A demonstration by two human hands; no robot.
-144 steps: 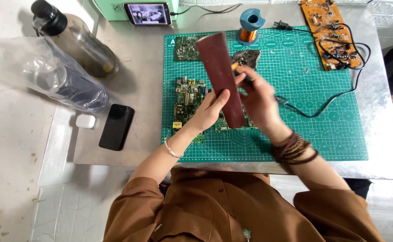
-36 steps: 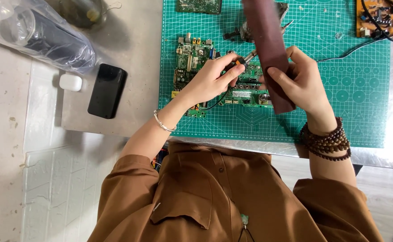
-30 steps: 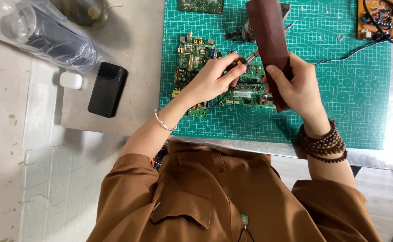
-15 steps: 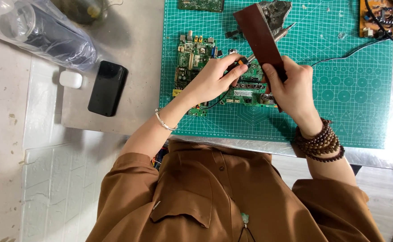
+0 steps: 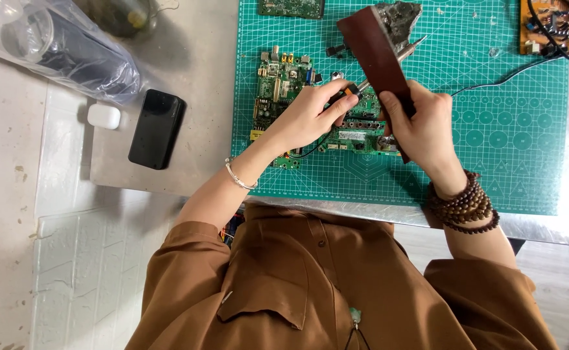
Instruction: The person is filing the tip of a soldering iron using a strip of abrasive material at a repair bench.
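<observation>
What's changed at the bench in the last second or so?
The right hand has tilted the dark brown flat piece so its top end leans left, away from upright. The soldering iron in the left hand now points its tip up-right, past the brown piece toward the grey lump. Both grips are unchanged. The green circuit board, black phone and cutting mat have not moved.

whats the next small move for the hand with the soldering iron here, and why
Probably lower the soldering iron tip back toward the green circuit board. The left hand grips its handle over the board, but the tip points up and away, past the brown strip the right hand holds tilted above the cutting mat. Which joint to touch is too small to tell.
</observation>
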